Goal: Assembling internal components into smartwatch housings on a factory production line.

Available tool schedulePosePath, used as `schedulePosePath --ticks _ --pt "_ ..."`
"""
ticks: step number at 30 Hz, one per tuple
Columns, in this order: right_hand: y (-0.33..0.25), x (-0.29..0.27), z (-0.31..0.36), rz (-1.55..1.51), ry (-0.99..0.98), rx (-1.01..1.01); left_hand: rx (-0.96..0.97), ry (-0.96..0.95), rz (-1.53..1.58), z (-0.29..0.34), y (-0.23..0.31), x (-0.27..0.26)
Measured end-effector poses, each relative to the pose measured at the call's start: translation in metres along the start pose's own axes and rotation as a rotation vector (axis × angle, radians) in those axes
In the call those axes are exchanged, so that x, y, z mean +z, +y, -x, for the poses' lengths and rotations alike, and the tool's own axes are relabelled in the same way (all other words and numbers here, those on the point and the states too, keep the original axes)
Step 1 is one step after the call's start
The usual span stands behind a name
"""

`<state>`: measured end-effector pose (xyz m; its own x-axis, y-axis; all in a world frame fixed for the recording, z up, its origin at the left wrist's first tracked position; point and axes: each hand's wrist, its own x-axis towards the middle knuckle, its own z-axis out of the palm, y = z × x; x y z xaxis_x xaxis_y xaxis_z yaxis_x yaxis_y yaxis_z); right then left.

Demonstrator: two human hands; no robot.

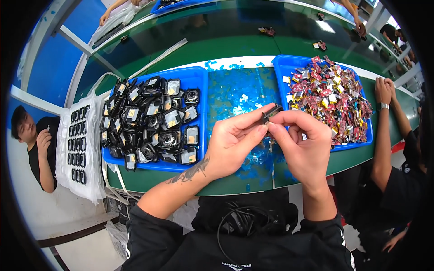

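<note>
Over the middle of the bench, my left hand (pixel 230 147) grips a small black watch-like housing (pixel 272 112) between thumb and fingers. My right hand (pixel 305 142) pinches the same housing from the other side, thumb and index finger at its lower edge. The housing is tilted edge-on, so its face is hidden. Beside my left forearm, a blue tray (pixel 204 95) is heaped with similar black housings (pixel 170 141), some with pale labels or round openings. Near my right hand, another blue tray (pixel 279 67) holds a pile of small red, yellow and silver parts (pixel 330 97).
Blue film scraps (pixel 242 97) litter the green bench (pixel 217 187) between the trays. At left, a white sheet (pixel 94 149) carries rows of black housings beside a seated person (pixel 38 144). A co-worker's arms (pixel 384 122) are at right. A conveyor (pixel 221 34) crosses behind.
</note>
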<state>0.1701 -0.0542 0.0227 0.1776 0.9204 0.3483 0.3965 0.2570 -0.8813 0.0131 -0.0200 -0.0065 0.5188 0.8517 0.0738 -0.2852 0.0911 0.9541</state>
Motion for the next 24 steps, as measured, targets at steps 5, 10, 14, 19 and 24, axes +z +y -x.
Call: schedulePosePath --ticks 5,10,14,19,24 --pt "0.0 -0.001 -0.004 0.123 0.022 -0.163 0.014 -0.007 -0.055 0.003 0.002 0.003" --pt "-0.007 -0.008 -0.002 0.341 0.049 -0.263 0.019 -0.007 -0.014 0.004 0.002 0.005" --pt "-0.006 -0.009 -0.004 0.267 -0.021 -0.152 0.025 -0.047 -0.041 0.002 0.008 0.004" --pt "0.011 -0.017 0.007 -0.536 -0.019 0.151 0.058 0.052 0.169 -0.002 0.007 0.004" --pt "0.016 -0.015 0.015 -0.489 -0.151 0.194 0.104 0.041 -0.014 -0.001 0.01 -0.001"
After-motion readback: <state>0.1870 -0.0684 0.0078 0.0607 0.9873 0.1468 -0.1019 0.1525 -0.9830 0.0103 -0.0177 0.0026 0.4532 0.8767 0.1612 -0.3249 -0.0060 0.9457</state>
